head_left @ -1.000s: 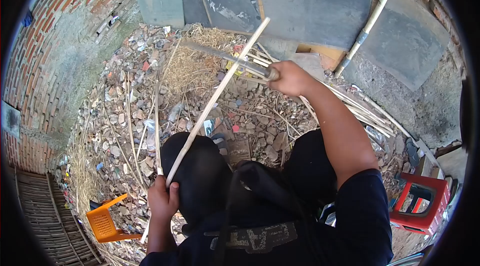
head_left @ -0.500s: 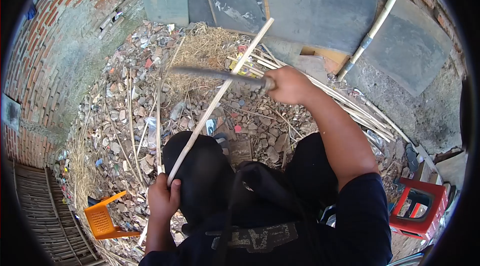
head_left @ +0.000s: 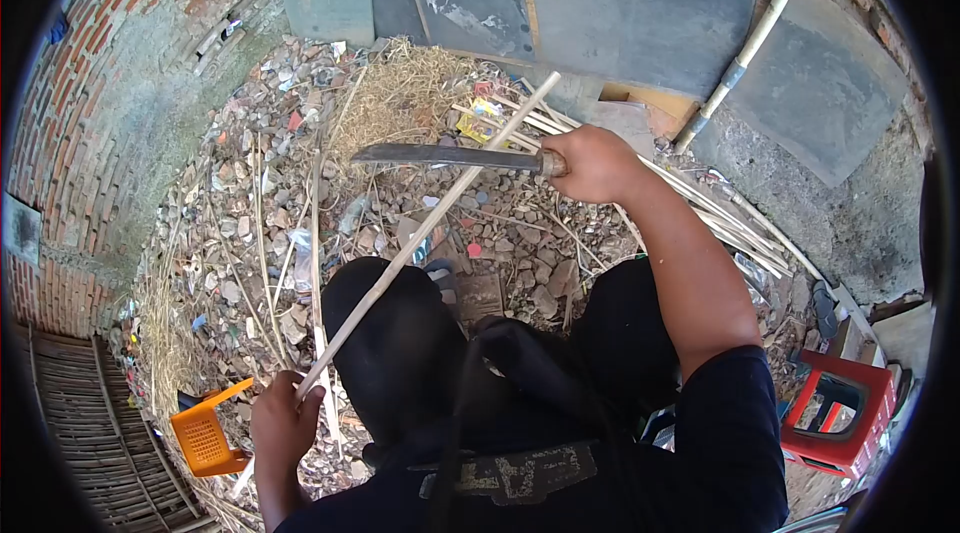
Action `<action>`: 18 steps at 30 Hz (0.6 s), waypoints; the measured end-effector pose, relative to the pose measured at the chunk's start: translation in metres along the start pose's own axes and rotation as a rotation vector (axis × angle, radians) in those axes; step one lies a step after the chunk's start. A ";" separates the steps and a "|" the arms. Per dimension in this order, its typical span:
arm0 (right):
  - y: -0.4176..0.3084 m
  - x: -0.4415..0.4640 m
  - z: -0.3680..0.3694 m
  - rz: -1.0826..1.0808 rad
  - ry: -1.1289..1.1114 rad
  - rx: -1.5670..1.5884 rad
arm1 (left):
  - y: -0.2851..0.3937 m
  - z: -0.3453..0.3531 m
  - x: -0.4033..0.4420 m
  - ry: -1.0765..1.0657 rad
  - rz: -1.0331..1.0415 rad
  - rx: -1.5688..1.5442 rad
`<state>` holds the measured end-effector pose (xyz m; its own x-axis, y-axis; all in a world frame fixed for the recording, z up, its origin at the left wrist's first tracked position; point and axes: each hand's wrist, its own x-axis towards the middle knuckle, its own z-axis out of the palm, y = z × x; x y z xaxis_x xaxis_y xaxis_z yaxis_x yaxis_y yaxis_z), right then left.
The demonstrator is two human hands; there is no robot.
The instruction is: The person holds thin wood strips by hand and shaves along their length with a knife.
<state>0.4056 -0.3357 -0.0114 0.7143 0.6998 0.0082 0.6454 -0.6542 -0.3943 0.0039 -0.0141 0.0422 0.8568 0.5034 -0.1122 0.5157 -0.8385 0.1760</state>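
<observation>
My left hand (head_left: 285, 420), low at the left, is closed around the near end of a long pale wooden strip (head_left: 405, 251). The strip slants up and to the right across my left knee. My right hand (head_left: 597, 165) grips the wooden handle of a machete (head_left: 450, 156). Its dark blade points left and crosses the strip near the far end; whether the edge touches the wood I cannot tell.
Rubble and stones (head_left: 540, 273) cover the ground, with dry straw (head_left: 400, 98) farther off. More pale strips (head_left: 715, 218) lie in a bundle at the right. An orange plastic stool (head_left: 203, 441) is at the left and a red stool (head_left: 880, 403) at the right. A brick wall (head_left: 100, 133) stands left.
My left hand has drawn down and to the left, pulling the strip with it. The machete has shifted slightly right and down, and its blade shows sharper now.
</observation>
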 end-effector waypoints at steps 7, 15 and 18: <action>-0.010 0.002 0.009 -0.169 -0.001 0.031 | 0.003 0.042 -0.006 0.061 0.143 -0.299; -0.029 0.002 -0.004 -0.047 -0.127 0.070 | -0.005 0.043 0.001 -0.227 0.067 -0.628; -0.046 -0.003 -0.008 -0.131 -0.179 -0.081 | 0.001 0.043 0.003 -0.229 0.061 -0.566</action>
<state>0.3757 -0.3102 0.0144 0.5681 0.8154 -0.1115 0.7544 -0.5701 -0.3253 0.0069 -0.0223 0.0001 0.8942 0.3480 -0.2817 0.4425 -0.5916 0.6739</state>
